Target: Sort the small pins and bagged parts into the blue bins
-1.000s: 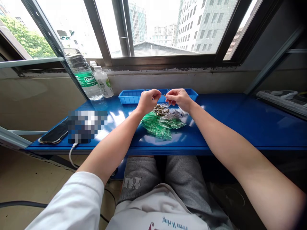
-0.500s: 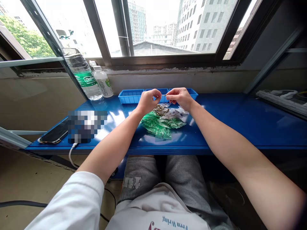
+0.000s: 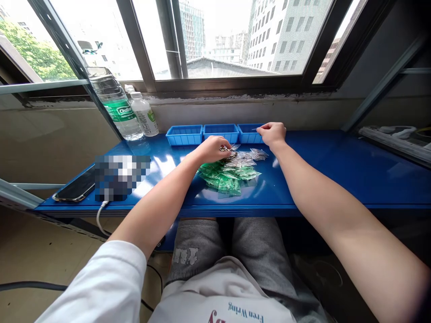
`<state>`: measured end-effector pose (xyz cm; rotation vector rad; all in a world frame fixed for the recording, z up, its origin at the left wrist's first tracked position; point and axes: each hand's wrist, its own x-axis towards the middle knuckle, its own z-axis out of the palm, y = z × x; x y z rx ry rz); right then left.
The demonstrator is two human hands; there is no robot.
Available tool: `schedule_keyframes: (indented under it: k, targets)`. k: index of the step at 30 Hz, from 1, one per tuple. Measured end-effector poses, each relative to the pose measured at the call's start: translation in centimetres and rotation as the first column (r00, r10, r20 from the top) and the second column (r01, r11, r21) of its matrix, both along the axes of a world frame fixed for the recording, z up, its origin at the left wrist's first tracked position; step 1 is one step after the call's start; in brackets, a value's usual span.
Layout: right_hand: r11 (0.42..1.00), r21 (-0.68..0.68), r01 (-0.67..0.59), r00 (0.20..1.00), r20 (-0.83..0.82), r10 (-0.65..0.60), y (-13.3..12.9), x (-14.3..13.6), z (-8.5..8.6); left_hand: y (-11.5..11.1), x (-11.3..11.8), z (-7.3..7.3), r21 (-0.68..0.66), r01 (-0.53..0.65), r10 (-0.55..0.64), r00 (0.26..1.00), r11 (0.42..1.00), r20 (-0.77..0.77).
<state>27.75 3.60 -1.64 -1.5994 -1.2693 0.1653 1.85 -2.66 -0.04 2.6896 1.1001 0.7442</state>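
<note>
My left hand (image 3: 214,149) is at the heap of small brass-and-dark metal pieces (image 3: 232,155), thumb and fingers apart around some of them. Its fingers cover most of the heap. My right hand (image 3: 274,133) is closed in a pinch over the front right of the right blue bin (image 3: 247,137). A thin, pale sliver (image 3: 258,129) sticks out of its fingertips, too small to name. Clear plastic bags (image 3: 247,158) lie beside the metal pieces. Green plastic bags (image 3: 229,178) spread out nearer to me.
Two more blue bins, left (image 3: 184,136) and middle (image 3: 220,133), line the table's back edge. A large water bottle (image 3: 117,107) and a smaller white bottle (image 3: 145,115) stand at the back left. A phone (image 3: 76,184) lies near a blurred patch with a white cable (image 3: 100,215).
My hands have come apart from where they met above the heap. The right moved right to the right bin; the left dropped onto the metal pieces.
</note>
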Motion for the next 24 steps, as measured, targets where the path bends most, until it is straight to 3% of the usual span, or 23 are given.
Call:
schedule_keyframes:
  k: [6,17,24]
  targets:
    - [0.999,-0.044,-0.006,0.987,0.158,0.013,-0.4,-0.3,0.0,0.1,-0.2,-0.1,-0.133,0.112,-0.114,0.994,0.985,-0.003]
    - [0.996,-0.089,-0.030,0.975,0.217,0.049,-1.1,-0.9,0.5,-0.1,-0.3,0.2,-0.211,0.106,-0.104,0.994,0.972,0.024]
    - [0.971,-0.102,-0.214,0.923,0.305,0.235,-2.4,-2.7,1.2,0.3,-0.4,0.0,-0.189,0.158,-0.155,0.987,0.969,0.030]
